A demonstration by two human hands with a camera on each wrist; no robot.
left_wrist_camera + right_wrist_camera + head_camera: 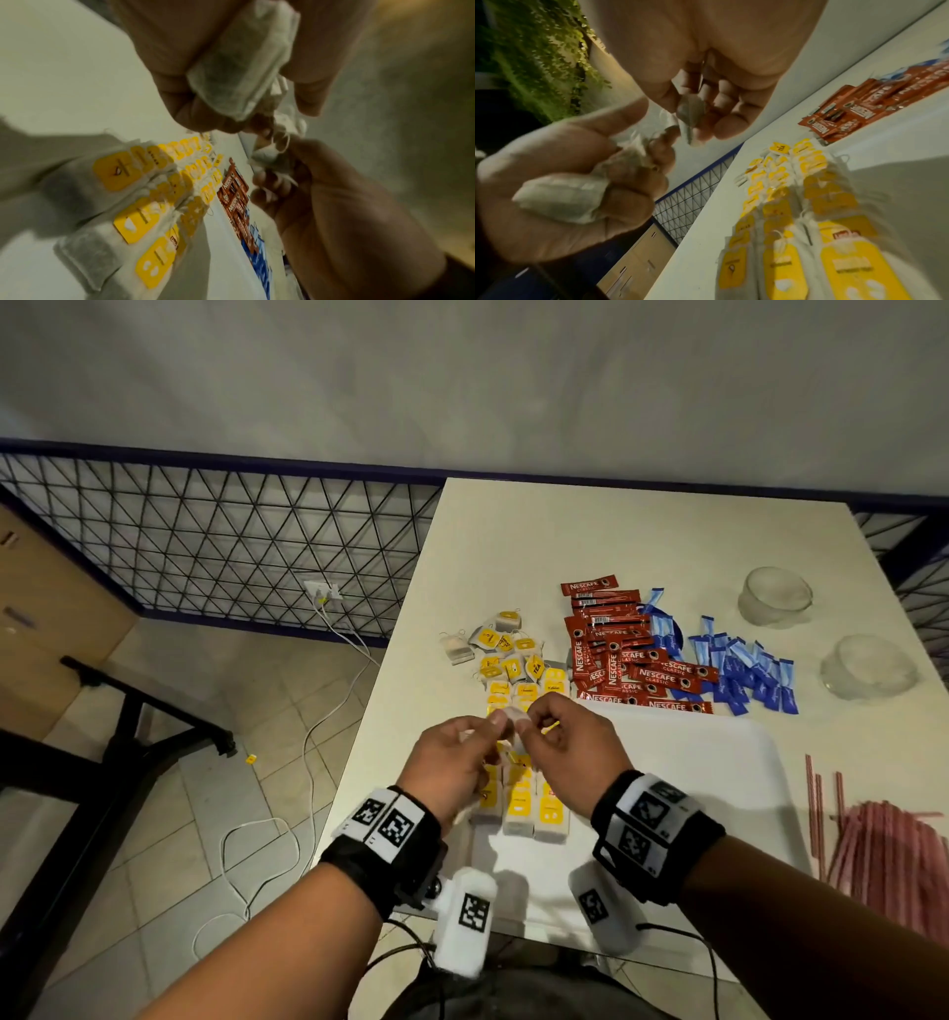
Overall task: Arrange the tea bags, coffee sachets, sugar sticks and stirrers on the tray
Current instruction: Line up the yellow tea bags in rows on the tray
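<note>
Both hands meet above the white tray (693, 778). My left hand (490, 729) curls round a grey tea bag (241, 67), which also shows in the right wrist view as the tea bag (559, 194). My right hand (531, 724) pinches a second tea bag (690, 115) close against it. Below the hands, tea bags with yellow tags lie in neat rows (521, 806) on the tray's left part. Loose tea bags (506, 649), red coffee sachets (621, 660) and blue sugar sticks (739, 667) lie behind the tray. Pink stirrers (883, 850) lie at the right.
Two glass bowls (775, 595) (868, 667) stand at the table's far right. The table's left edge (369, 711) runs close beside my left hand. On the floor beyond it lie a white cable (308, 762) and a yellow tag (250, 759).
</note>
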